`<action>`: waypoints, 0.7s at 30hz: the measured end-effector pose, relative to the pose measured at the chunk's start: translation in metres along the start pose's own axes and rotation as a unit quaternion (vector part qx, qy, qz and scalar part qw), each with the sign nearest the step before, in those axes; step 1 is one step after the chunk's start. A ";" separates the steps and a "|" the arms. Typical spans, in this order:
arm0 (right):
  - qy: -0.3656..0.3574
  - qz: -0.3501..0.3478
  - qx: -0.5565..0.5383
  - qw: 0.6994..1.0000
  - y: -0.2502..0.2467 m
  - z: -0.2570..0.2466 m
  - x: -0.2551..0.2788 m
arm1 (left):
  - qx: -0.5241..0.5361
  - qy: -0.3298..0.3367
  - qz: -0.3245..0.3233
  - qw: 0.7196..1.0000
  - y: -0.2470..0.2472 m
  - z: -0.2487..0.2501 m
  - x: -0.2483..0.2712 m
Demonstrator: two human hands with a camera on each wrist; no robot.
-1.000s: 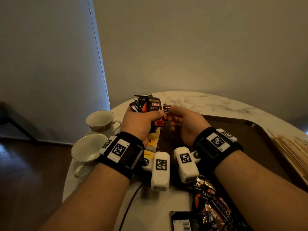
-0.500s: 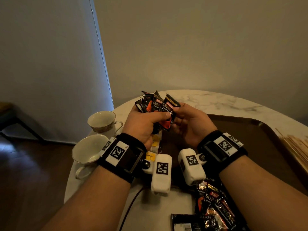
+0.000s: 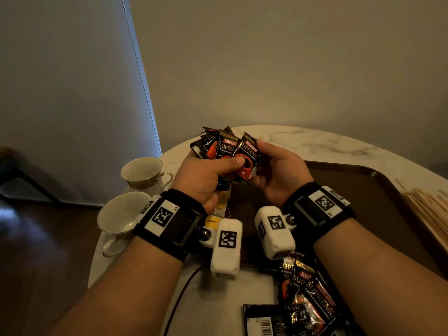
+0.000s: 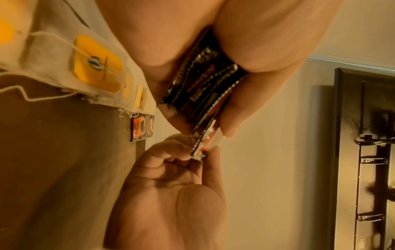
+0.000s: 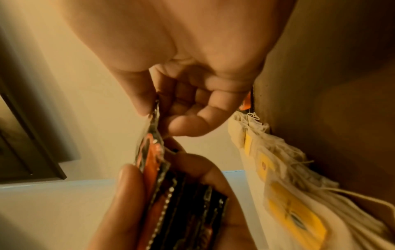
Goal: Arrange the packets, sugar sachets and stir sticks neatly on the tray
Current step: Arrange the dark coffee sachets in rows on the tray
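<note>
My left hand [image 3: 208,173] grips a fanned stack of black and red coffee packets [image 3: 219,146] above the left end of the brown tray [image 3: 363,187], thumb pressed across the front one. My right hand [image 3: 274,166] pinches the edge of the frontmost packet [image 3: 248,155], seen edge-on in the left wrist view [image 4: 203,145] and the right wrist view [image 5: 151,142]. A row of tea bags with yellow tags [image 4: 96,67] lies on the tray under my hands, and one coffee packet [image 4: 142,127] lies flat beside them. Wooden stir sticks [image 3: 431,209] lie at the right edge.
Two white teacups [image 3: 143,172] [image 3: 121,214] stand on the marble table [image 3: 315,144] to the left of the tray. More coffee packets [image 3: 308,294] lie heaped on the table near my right forearm. A dark cable [image 3: 179,301] runs across the table front.
My right hand has brought a packet up against the front of the stack in my left hand, and the left thumb now presses on it. Both hands rose slightly.
</note>
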State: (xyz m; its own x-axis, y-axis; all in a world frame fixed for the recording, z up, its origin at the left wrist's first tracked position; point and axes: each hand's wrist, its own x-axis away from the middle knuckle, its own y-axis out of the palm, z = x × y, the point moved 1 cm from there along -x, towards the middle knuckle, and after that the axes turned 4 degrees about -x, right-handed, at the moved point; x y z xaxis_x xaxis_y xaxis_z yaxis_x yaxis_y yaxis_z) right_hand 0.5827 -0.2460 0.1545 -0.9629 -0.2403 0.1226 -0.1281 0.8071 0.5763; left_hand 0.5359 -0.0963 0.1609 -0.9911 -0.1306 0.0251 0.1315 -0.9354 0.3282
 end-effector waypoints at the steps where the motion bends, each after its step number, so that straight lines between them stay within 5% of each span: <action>1: -0.012 0.005 0.003 1.000 -0.001 0.000 -0.001 | 0.001 -0.003 0.001 1.000 0.000 -0.001 0.000; 7: -0.061 0.013 0.053 0.997 -0.003 -0.002 0.000 | -0.010 0.001 0.030 1.000 0.000 -0.004 -0.001; 15: -0.021 -0.097 0.118 0.988 0.000 -0.005 0.004 | 0.028 0.033 0.106 0.993 -0.005 -0.005 -0.007; 18: -0.054 -0.052 0.120 0.990 0.002 -0.011 0.004 | 0.028 0.032 0.109 0.993 -0.004 -0.005 -0.007; 21: -0.060 0.063 0.071 0.994 -0.002 -0.021 -0.005 | 0.044 0.020 0.137 0.989 -0.006 -0.007 -0.010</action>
State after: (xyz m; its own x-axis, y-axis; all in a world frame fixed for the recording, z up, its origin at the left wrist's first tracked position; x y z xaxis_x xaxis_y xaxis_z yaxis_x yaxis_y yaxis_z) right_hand 0.5922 -0.2572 0.1698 -0.9936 -0.0742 0.0848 -0.0292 0.8964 0.4422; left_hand 0.5457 -0.0920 0.1520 -0.9167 -0.3898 0.0878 0.3913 -0.8312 0.3949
